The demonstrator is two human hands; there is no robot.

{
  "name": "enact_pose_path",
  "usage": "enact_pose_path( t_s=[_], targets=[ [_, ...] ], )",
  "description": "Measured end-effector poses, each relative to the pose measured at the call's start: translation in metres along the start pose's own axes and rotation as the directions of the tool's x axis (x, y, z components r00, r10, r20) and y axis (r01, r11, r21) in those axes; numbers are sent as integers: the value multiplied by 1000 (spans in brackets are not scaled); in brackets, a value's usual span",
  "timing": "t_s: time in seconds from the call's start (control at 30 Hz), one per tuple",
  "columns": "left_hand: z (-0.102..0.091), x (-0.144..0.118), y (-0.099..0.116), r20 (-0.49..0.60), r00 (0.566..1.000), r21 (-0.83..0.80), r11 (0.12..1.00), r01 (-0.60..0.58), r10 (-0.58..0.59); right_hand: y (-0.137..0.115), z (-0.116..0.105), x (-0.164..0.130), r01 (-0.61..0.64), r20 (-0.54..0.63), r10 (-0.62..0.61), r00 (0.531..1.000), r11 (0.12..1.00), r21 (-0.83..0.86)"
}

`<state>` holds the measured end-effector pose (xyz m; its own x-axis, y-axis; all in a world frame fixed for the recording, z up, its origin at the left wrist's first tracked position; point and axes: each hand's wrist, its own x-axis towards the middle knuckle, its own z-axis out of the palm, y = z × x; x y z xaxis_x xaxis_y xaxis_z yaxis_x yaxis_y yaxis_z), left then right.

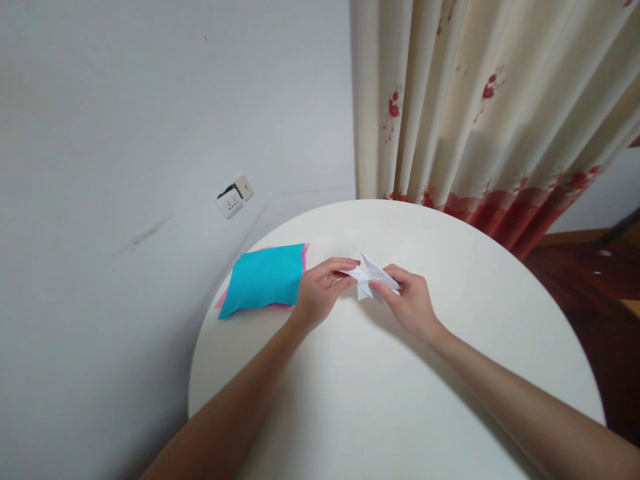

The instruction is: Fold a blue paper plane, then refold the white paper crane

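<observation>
A small folded white paper shape [369, 275] with several pointed flaps is held just above a round white table [450, 373]. My left hand [320, 293] pinches its left point between thumb and fingers. My right hand [407, 300] grips its right side with thumb on top. Both forearms reach in from the bottom of the view.
A stack of paper sheets, cyan on top [263, 279] with pink beneath, lies at the table's left edge beside my left hand. A grey wall with a socket [234, 198] is on the left. A cream curtain with red print [490, 107] hangs behind. Dark wooden floor shows at right.
</observation>
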<state>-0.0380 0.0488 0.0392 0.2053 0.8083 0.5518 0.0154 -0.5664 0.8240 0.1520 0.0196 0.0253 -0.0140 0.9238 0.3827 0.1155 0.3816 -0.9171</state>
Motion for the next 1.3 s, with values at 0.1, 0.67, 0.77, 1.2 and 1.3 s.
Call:
enact_pose_path(
  t_s=[0.1,0.67,0.77,1.2,1.3],
  targets=[
    [-4,1,4,-8,988,214,966,-146,151,0,0,0,6,18,-6,1000,1000,-1],
    [3,-6,7,-77,964,382,901,-206,254,-3,3,-2,-44,105,39,994,998,45],
    [3,-6,8,-73,961,405,888,-217,268,-4,4,-2,-44,104,40,994,998,34],
    [2,-5,9,12,973,296,929,-223,229,-3,3,-1,-74,58,69,996,994,81],
    [1,-6,9,7,983,208,961,-183,185,-3,4,0,-83,61,78,995,993,85]
  ],
)
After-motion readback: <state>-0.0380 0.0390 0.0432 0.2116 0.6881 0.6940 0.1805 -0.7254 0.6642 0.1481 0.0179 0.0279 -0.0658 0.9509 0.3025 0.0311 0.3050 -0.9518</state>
